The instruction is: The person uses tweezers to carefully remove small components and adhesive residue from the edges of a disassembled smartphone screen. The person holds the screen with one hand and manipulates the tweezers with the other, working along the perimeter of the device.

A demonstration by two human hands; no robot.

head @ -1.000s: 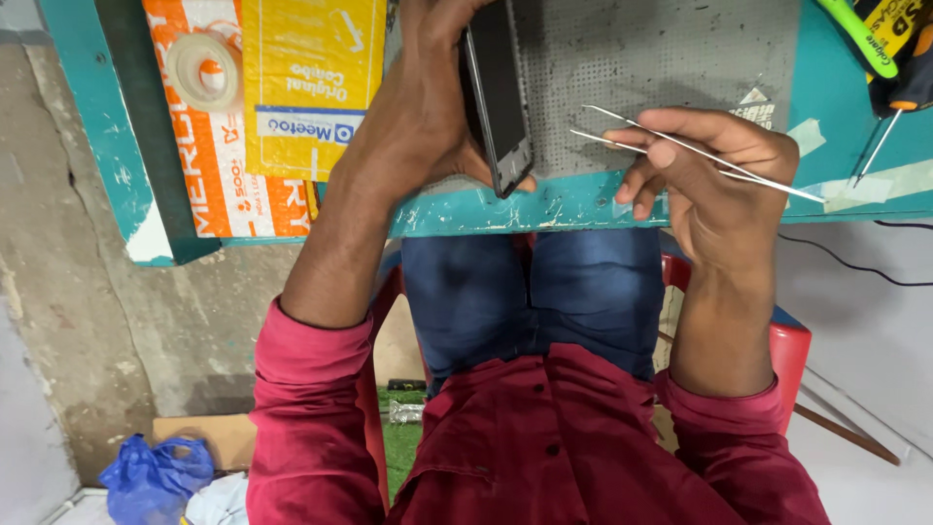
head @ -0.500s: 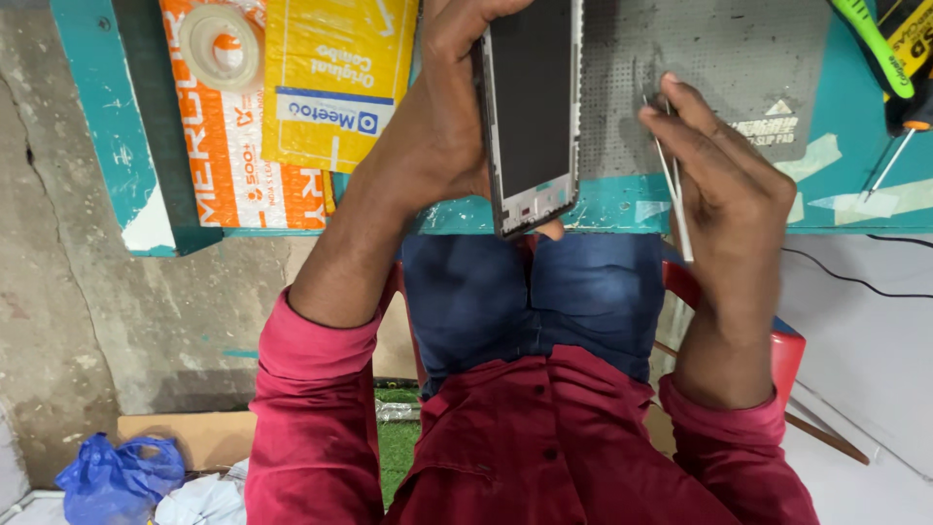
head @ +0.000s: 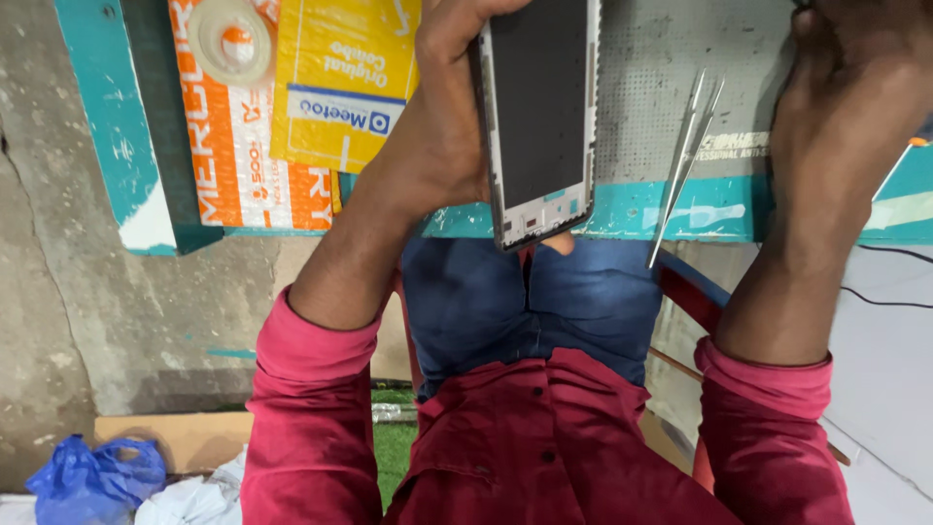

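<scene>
**Left grip clamps phone; right grip off the tweezers**

Left grip (head: 442, 146) is wrapped around the phone (head: 539, 117), fingers pressed on its left long edge and a fingertip showing under its lower end at 6 o'clock. That phone stands out from the palm toward 3 o'clock, dark screen up in a pale frame, its lower end hanging past the bench (head: 680, 209) edge over the blue-jeaned lap.

Right grip (head: 846, 117) sits at 3 o'clock of the phone, back of the hand to the camera, fingers curled away at the top edge. Whether it pinches anything, I cannot tell. Tweezers (head: 685, 160) lie between the two hands, free of both, just at 9 o'clock of the right grip and near 3 o'clock of the phone. Their slim metal legs run from 12 to 6 o'clock across the grey mat (head: 661, 78), and one end pokes past the teal bench edge.

At 9 o'clock of the left grip lie a yellow packet (head: 340, 78) over an orange box (head: 238, 146), with a tape roll (head: 231, 39) on top. A black cable (head: 889, 292) trails at 4 o'clock, and a blue bag (head: 92, 476) sits on the floor at 7 o'clock.
</scene>
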